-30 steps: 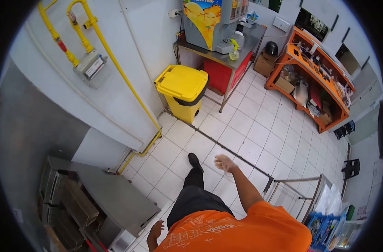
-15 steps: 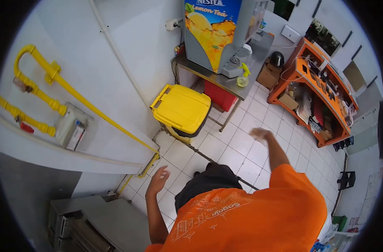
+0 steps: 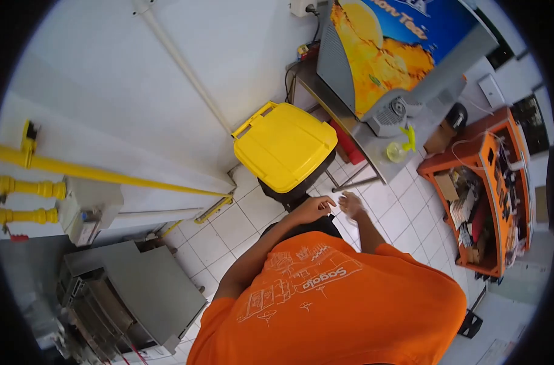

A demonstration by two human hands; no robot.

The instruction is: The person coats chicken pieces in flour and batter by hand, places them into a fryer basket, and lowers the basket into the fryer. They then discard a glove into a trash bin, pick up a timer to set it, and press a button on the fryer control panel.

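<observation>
My left hand [image 3: 313, 210] is in front of my waist, its fingers loosely curved and pointing right, with nothing seen in them. Close beside it on the right is my right hand [image 3: 351, 205], slightly smeared by motion, fingers apart and holding nothing visible. A narrow gap shows between the two hands. Just beyond them stands a bin with a closed yellow lid [image 3: 284, 146] and a black bag [image 3: 295, 193] showing under its rim.
A steel table [image 3: 369, 146] holds a lemon tea dispenser [image 3: 404, 55] and a spray bottle [image 3: 398, 151] with a yellow head. An orange shelf unit [image 3: 432, 165] stands right. Yellow pipes [image 3: 125, 179] run along the left wall above a grey metal appliance [image 3: 149, 286].
My hands have come from wide apart to close together in front of me. The bin and table now appear nearer, and the view has turned.
</observation>
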